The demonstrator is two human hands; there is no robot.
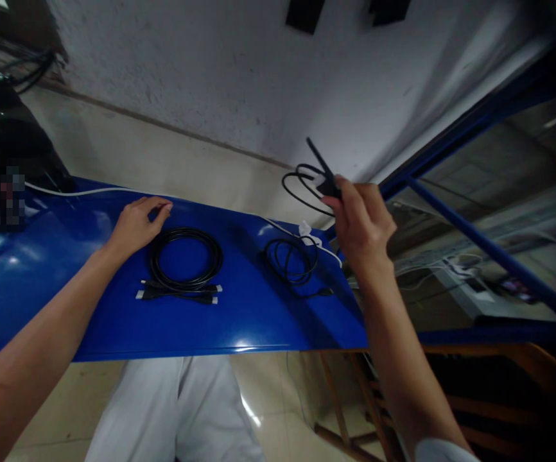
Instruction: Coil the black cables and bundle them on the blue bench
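Observation:
Above the table's right end, my right hand [362, 221] is closed on a black cable [302, 199] with a long, thin black rod-like piece pointing up and left. Loops of the cable hang beside my fingers, and something pale shows near the grip. My left hand [140, 221] is over the table with fingers curled and thumb near the fingertips; I see nothing in it. Just right of it lies a neatly coiled black cable [185, 262], its light-tipped plugs gathered at the near side. A looser black cable coil [290, 262] lies on the table below my right hand.
The glossy blue table [259, 321] stands against a pale wall [186, 77]. A white cord [99, 190] runs along its back edge, with a white plug [307, 232] at the right. Blue metal framing [490, 244] rises at the right. Wooden chair parts [345, 410] stand below.

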